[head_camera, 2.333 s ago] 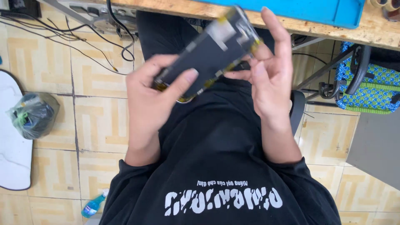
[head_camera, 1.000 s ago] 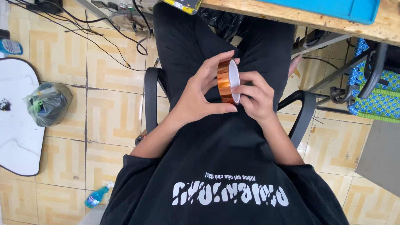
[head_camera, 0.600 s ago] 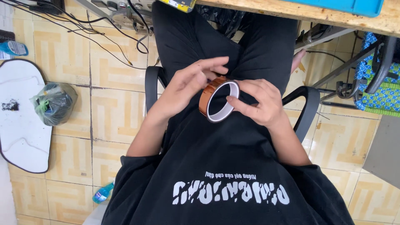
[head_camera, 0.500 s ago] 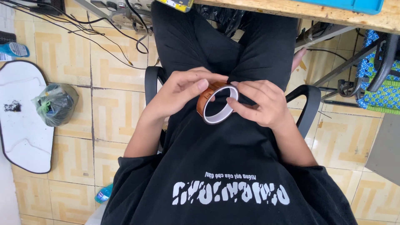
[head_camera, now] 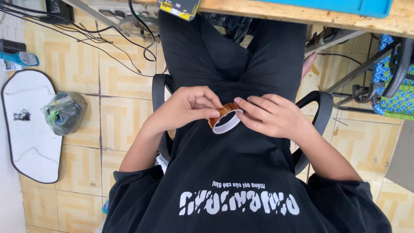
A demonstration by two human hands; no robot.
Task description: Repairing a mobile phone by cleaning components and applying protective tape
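On the floor to your left sit a white board (head_camera: 30, 129) and a knotted bag of rubbish (head_camera: 64, 113), well clear of your lap. Your left hand (head_camera: 187, 105) closes its grip on the amber tape roll (head_camera: 224, 117), thumb and forefinger pinching the near edge, likely to feel for the loose end. The roll rests low over your lap, tilted so its white core faces you. Your right hand (head_camera: 269, 115) steadies the other side, fingertips pressed on the rim. Above, the wooden worktop (head_camera: 302, 15) edge overhangs your knees.
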